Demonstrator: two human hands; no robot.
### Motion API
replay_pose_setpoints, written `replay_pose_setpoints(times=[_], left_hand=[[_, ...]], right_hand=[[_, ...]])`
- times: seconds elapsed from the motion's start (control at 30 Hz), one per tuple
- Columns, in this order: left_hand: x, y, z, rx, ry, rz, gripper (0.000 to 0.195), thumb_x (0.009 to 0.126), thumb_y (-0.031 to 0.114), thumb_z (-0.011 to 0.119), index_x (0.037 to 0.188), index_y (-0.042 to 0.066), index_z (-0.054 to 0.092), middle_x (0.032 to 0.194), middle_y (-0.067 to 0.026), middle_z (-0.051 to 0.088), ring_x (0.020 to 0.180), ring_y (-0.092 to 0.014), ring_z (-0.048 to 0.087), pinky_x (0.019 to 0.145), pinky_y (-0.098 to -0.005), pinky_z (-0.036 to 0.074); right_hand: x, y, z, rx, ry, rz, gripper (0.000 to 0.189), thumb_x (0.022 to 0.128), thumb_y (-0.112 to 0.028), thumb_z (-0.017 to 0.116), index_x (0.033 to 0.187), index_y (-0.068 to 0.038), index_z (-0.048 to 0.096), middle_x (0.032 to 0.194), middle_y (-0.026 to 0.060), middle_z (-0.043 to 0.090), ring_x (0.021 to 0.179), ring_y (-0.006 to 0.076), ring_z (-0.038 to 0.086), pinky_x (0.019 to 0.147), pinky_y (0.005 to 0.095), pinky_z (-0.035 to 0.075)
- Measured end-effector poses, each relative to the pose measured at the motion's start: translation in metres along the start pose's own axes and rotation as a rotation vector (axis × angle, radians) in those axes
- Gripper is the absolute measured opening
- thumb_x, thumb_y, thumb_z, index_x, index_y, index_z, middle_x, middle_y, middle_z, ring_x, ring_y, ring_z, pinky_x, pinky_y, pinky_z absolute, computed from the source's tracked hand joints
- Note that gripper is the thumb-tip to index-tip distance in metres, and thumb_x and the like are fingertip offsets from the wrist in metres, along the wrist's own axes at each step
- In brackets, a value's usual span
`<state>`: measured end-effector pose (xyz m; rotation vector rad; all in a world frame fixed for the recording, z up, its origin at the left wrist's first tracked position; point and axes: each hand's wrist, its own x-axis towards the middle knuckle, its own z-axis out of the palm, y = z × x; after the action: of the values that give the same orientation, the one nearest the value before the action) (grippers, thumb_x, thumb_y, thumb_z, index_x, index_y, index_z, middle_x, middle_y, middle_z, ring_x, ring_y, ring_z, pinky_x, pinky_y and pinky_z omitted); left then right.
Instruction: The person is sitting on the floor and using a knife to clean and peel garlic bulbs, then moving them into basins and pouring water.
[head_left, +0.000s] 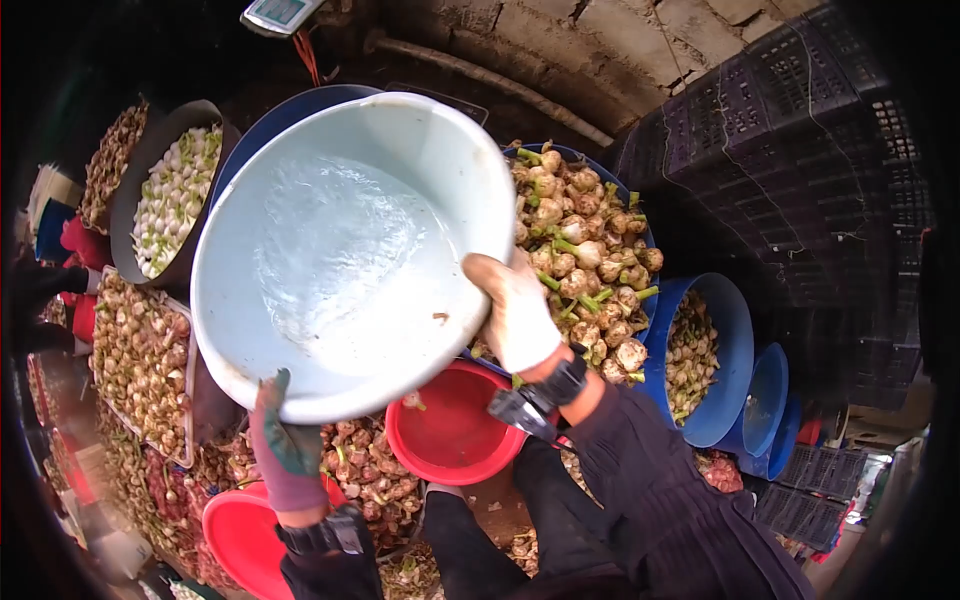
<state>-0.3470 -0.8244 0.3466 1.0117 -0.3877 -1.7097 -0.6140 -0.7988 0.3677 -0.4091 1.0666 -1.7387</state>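
Note:
A large pale-blue plastic basin (420, 135) is held up and tilted before me. My left hand (289, 442), in a purple and green work glove, grips its lower rim. In a white glove, my right hand (517, 307) clasps the rim on the right, thumb on the inside. The inner surface looks wet or carries some water, with one small brown scrap (440, 316) stuck low on it. Close under the basin sits a red plastic tub (457, 431), a bit of garlic inside at its edge. Behind the basin, a blue tub (300, 101) is mostly hidden.
Untrimmed garlic bulbs (592, 255) heap a blue tub at right. More blue tubs (731, 360) line up beyond it, beside stacked black crates (810, 172). On the left are peeled white garlic (176, 195), a tray of bulbs (142, 360) and another person's sleeve (56, 279). A second red tub (240, 536) stands lower left.

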Motion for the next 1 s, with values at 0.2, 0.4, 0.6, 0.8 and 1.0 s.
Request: replay_pose_setpoints(times=[0.2,0.4,0.6,0.8,1.0], left_hand=[[-0.076,-0.026,0.063,0.021,-0.009,-0.111,0.032,0.091,0.007,0.059,0.120,-0.004,0.054,0.123,-0.0146,0.055,0.118,-0.024,0.052,0.103,-0.0405,0.044],[-0.149,-0.083,0.110,-0.106,-0.170,-0.291,0.021,0.092,0.008,0.059,0.112,0.001,0.061,0.116,-0.0073,0.057,0.114,-0.019,0.053,0.102,-0.0355,0.043],[-0.198,-0.155,0.165,-0.433,-0.035,-0.783,0.023,0.091,0.012,0.062,0.113,0.007,0.057,0.118,-0.0101,0.058,0.117,-0.023,0.054,0.103,-0.0432,0.043],[-0.219,-0.227,0.197,-0.549,-0.170,-0.955,0.040,0.094,0.021,0.062,0.129,0.009,0.047,0.127,-0.0076,0.055,0.117,-0.023,0.055,0.099,-0.0419,0.048],[-0.242,-0.262,0.220,-0.347,-0.267,-1.195,0.040,0.094,0.031,0.062,0.128,0.013,0.049,0.121,-0.0060,0.058,0.105,-0.021,0.060,0.082,-0.0374,0.054]], right_hand=[[-0.067,-0.112,-0.022,-0.067,0.113,-0.048,0.043,0.084,-0.008,0.053,0.124,0.006,0.048,0.106,0.0129,0.061,0.094,0.0197,0.061,0.085,0.0331,0.050],[-0.130,-0.220,-0.055,-0.590,0.158,-0.169,0.059,0.089,-0.034,0.057,0.129,0.008,0.044,0.117,0.0166,0.060,0.105,0.0223,0.060,0.094,0.0335,0.046],[-0.165,-0.304,-0.085,-0.813,0.181,-0.254,0.057,0.091,-0.032,0.061,0.126,0.010,0.044,0.116,0.0146,0.060,0.104,0.0195,0.058,0.094,0.0322,0.044],[-0.164,-0.352,-0.095,-1.009,0.175,-0.046,0.051,0.092,-0.031,0.060,0.120,0.009,0.047,0.098,0.0120,0.061,0.079,0.0136,0.061,0.070,0.0249,0.050],[-0.163,-0.372,-0.116,-1.112,0.240,-0.116,0.044,0.096,-0.027,0.055,0.122,0.007,0.046,0.100,0.0113,0.061,0.080,0.0128,0.062,0.068,0.0243,0.051]])
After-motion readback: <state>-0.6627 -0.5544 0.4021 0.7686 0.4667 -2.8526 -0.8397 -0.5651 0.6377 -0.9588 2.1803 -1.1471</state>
